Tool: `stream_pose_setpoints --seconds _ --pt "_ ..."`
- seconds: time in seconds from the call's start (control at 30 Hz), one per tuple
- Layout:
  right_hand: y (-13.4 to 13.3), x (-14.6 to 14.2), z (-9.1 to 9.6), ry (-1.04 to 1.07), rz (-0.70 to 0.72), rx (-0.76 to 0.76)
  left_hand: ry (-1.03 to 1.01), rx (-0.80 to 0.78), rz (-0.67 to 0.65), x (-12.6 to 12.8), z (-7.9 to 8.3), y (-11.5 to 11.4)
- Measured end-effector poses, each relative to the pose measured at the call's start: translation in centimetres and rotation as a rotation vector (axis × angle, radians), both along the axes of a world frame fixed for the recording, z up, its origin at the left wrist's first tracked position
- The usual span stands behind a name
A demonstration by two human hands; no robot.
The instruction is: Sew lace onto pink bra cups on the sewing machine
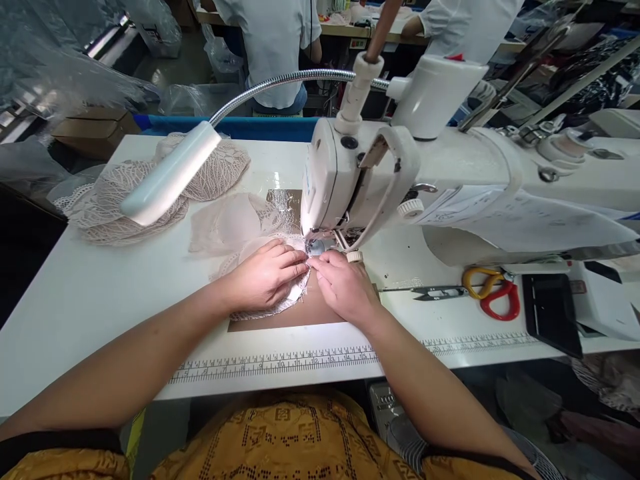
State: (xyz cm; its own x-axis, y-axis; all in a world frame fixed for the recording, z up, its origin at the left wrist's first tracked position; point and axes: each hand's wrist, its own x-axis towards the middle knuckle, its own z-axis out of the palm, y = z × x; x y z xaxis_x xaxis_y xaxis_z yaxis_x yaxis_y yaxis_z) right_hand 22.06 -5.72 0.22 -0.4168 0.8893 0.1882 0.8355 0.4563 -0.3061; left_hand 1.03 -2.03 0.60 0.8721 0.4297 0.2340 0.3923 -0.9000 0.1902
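Note:
A white sewing machine (360,170) stands on the white table (90,293), its needle area just beyond my fingertips. A pale lace piece (287,300) lies under the presser foot. My left hand (267,275) rests flat on the lace, fingers stretched toward the needle. My right hand (343,283) is beside it on the right, fingers curled and pinching the lace edge near the foot. The fingertips of both hands nearly meet.
A stack of lace pieces (125,200) lies at the back left under a gooseneck lamp (170,173). Thread snips (437,292), red-and-yellow scissors (493,293) and a dark phone (553,313) lie to the right. A ruler strip (280,363) runs along the front edge. Other people work behind.

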Motion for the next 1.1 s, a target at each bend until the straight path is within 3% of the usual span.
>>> stream_pose_setpoints --seconds 0.5,1.1 --pt "0.2 -0.5 -0.4 -0.128 -0.041 0.020 0.009 0.018 0.072 -0.1 -0.6 0.2" --pt "0.0 -0.1 -0.5 -0.037 0.010 0.051 0.000 -0.006 0.084 -0.3 -1.0 1.1"
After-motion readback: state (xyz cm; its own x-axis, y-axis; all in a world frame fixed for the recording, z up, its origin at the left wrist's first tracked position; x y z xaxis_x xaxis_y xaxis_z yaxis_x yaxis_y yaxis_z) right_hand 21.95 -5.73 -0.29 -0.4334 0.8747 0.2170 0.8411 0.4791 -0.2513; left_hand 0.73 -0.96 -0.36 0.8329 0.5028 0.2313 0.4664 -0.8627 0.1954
